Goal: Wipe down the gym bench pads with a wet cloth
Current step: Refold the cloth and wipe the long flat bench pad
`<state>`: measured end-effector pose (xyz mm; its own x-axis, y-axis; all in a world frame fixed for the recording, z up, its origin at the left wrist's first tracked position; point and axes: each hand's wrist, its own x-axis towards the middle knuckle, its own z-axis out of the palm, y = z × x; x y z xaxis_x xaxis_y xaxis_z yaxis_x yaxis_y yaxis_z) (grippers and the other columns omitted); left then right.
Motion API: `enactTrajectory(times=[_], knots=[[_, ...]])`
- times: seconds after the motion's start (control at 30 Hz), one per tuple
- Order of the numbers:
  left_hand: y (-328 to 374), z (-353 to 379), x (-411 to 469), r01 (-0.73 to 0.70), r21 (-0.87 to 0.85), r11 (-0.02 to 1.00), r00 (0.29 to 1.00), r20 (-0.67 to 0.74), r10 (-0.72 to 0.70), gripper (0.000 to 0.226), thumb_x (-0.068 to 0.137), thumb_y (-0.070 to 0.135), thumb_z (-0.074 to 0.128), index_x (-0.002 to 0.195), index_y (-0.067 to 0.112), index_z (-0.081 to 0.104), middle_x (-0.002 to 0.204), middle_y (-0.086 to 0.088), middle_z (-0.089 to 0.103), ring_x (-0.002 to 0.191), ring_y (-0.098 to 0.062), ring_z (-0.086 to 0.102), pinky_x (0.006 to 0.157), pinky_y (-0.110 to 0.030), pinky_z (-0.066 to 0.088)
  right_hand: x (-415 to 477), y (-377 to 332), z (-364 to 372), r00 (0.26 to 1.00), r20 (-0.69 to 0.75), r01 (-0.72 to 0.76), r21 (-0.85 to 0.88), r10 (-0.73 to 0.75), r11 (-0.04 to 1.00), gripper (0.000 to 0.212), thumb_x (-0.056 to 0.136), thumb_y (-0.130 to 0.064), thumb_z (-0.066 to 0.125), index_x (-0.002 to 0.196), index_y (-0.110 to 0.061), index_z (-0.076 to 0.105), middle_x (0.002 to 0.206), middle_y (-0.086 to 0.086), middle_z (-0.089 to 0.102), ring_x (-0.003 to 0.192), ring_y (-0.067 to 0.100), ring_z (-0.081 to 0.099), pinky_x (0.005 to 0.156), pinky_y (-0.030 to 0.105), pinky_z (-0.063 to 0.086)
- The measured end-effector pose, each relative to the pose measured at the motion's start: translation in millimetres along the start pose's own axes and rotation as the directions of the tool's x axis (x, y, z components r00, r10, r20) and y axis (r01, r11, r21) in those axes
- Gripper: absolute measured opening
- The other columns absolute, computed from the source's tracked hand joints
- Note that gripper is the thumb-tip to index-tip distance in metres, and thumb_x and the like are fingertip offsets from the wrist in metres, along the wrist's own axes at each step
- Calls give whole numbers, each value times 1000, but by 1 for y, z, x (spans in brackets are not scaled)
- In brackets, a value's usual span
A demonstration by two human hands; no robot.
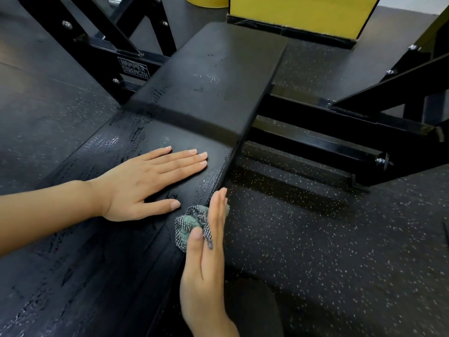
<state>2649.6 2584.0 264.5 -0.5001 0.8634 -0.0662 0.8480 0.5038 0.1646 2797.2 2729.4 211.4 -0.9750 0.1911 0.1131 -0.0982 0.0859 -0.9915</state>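
Note:
A long black bench pad (102, 239) runs from the lower left toward the upper middle, its surface streaked with wet marks. A second black pad (209, 76) continues beyond a seam. My left hand (148, 183) lies flat on top of the near pad, fingers spread, holding nothing. My right hand (206, 251) presses a crumpled green and checked cloth (192, 223) against the pad's right side edge, thumb over the cloth and fingers straight.
The black steel frame (328, 132) of the bench extends to the right and behind, with a "Hammer Strength" label (134, 68) on the left. Speckled rubber flooring (340, 251) surrounds the bench. A yellow box (298, 13) stands at the back.

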Motion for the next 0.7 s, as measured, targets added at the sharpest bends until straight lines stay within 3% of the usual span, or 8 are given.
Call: enactTrajectory(times=[0.13,0.3,0.4,0.57,0.63,0.7], knots=[[1,-1,0,6,-6,1000,1000,3,-6,72,99,52,32,159,23,6,167,9,4,153,-13,6,120,-44,9,21,1,-1,999,-8,38,-52,-38,998,53,102,-39,22,152,-34,3,161,-25,-5,149,2,-8,120,22,1],[1,-1,1,12,-14,1000,1000,13,-12,72,99,53,31,159,23,7,167,9,4,154,-14,6,120,-45,9,56,8,-7,998,-47,40,-68,-44,997,53,103,-40,23,153,-27,9,162,-20,-1,148,-2,-5,118,15,0],[0,-1,1,12,-8,1000,1000,13,-12,71,100,53,29,159,22,7,167,8,4,154,-14,6,120,-45,9,88,13,-15,998,-68,2,-58,-6,998,56,104,-34,25,155,-19,11,163,-14,1,147,-4,-4,118,13,-1],[1,-1,1,21,-13,1000,1000,14,-20,70,100,52,29,159,23,7,167,9,4,154,-13,5,120,-45,9,131,13,-22,987,-104,-120,0,119,993,51,108,-24,26,156,-15,12,164,-8,2,149,0,-1,121,21,1],[1,-2,1,22,-11,1000,1000,13,-22,70,100,52,30,159,24,7,167,9,4,153,-13,5,120,-45,9,127,12,-22,985,-104,-133,22,134,991,52,107,-26,27,156,-16,12,164,-8,1,148,-1,1,120,17,2],[0,-1,2,21,-10,1000,1000,12,-21,70,100,52,30,159,24,8,167,9,4,153,-13,6,120,-44,9,113,15,-20,986,-94,-136,33,138,990,55,106,-34,27,156,-21,10,164,-11,2,148,-3,1,123,24,4]])
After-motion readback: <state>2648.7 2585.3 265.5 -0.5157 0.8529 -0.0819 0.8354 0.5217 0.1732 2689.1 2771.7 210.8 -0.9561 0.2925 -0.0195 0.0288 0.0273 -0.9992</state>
